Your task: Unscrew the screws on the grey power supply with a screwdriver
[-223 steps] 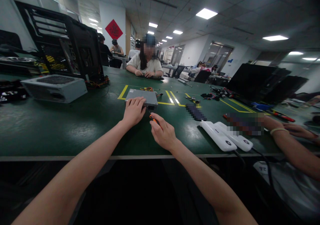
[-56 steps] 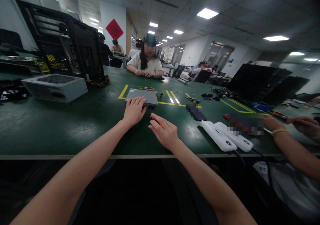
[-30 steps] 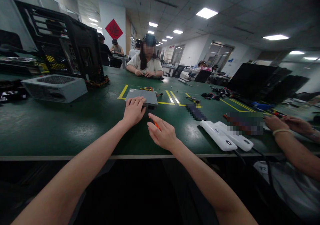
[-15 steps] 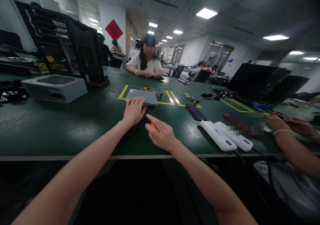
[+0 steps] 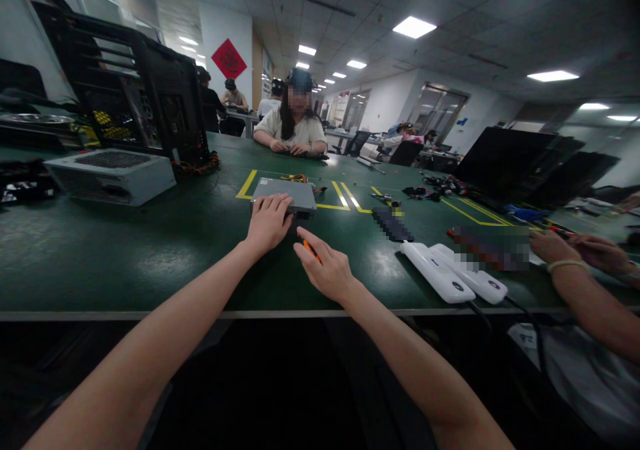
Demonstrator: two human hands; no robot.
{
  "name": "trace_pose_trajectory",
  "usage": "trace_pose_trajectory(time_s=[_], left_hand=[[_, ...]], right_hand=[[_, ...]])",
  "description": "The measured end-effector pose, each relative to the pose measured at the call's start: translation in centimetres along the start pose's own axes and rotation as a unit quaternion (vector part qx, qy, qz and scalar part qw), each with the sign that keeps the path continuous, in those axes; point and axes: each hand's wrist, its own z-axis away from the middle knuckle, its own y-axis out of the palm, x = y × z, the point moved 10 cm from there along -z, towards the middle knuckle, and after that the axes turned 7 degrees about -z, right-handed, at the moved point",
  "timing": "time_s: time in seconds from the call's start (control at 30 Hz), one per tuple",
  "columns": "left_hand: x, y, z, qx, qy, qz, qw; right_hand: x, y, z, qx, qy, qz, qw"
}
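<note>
A flat grey metal computer power supply (image 5: 287,189) lies on the green table, with a socket in its near side and coloured wires behind it. My left hand (image 5: 270,223) grips its near left part, fingers over the top and thumb along the near side. Just right of and nearer than the unit, my right hand (image 5: 327,269) is closed around a slim tool with an orange and black handle (image 5: 311,247). The hand hides most of that tool, so its exact kind cannot be told. The right hand stays apart from the power supply.
On the left stand a larger power supply (image 5: 113,177) and an open black computer case (image 5: 145,90). Two white devices (image 5: 437,273) with cables and a dark phone-like object (image 5: 393,225) lie right. A co-worker's hands (image 5: 555,247) work at far right; another person (image 5: 295,127) sits opposite.
My right hand has turned slightly and shifted a little right, showing more of the orange-handled tool. My left hand and the power supply have not visibly moved.
</note>
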Motion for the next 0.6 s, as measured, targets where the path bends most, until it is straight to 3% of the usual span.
trace_pose_trajectory(time_s=[0.1, 0.27, 0.47, 0.6], left_hand=[[-0.03, -0.04, 0.04, 0.0, 0.002, 0.007, 1.0], [-0.03, -0.03, 0.03, -0.002, 0.004, 0.008, 1.0], [-0.05, -0.05, 0.05, 0.001, 0.001, 0.009, 1.0], [-0.07, -0.11, 0.06, -0.004, 0.003, 0.002, 1.0]], right_hand=[[-0.73, -0.41, 0.23, -0.032, 0.03, -0.002, 0.999], [0.1, 0.05, 0.03, -0.001, -0.003, -0.006, 1.0], [-0.75, -0.57, 0.27, -0.038, 0.024, -0.001, 0.999], [-0.19, -0.38, 0.04, -0.017, 0.005, -0.003, 1.0]])
